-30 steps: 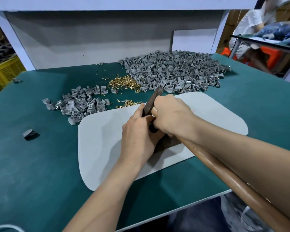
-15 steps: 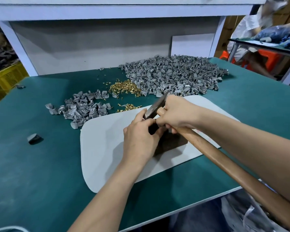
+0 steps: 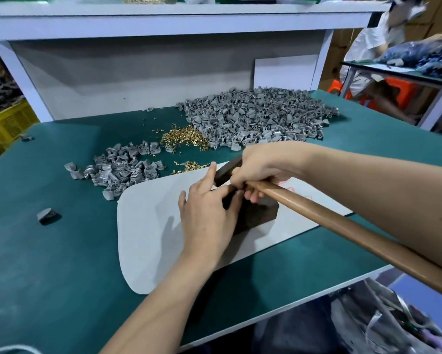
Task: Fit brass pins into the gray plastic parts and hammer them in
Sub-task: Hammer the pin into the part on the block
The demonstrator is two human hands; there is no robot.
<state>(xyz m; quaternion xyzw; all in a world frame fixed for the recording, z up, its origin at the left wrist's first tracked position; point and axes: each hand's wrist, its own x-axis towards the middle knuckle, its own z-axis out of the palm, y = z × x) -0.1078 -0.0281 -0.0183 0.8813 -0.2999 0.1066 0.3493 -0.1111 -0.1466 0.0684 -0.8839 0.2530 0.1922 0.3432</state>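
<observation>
My right hand [image 3: 263, 164] grips a wooden-handled hammer [image 3: 342, 226] close to its dark head [image 3: 225, 172]. The head sits just above a dark block [image 3: 255, 213] on a pale mat [image 3: 148, 238]. My left hand [image 3: 207, 221] rests on the block, its thumb and forefinger pinched together under the hammer head on a small gray part that the fingers mostly hide. One finger lies straight along the head, and the little finger is spread out. Brass pins [image 3: 186, 137] lie in a heap behind the mat, next to a big pile of gray plastic parts [image 3: 253, 118].
A smaller pile of gray parts [image 3: 122, 167] lies left of the mat, with a few more pins [image 3: 189, 166] at the mat's far edge. One lone gray part [image 3: 46, 214] sits on the green table at the left. A person sits at another bench, back right.
The hammer head has tipped up and shifted slightly right with my right hand. My left hand has stayed on the block, its little finger spreading outward.
</observation>
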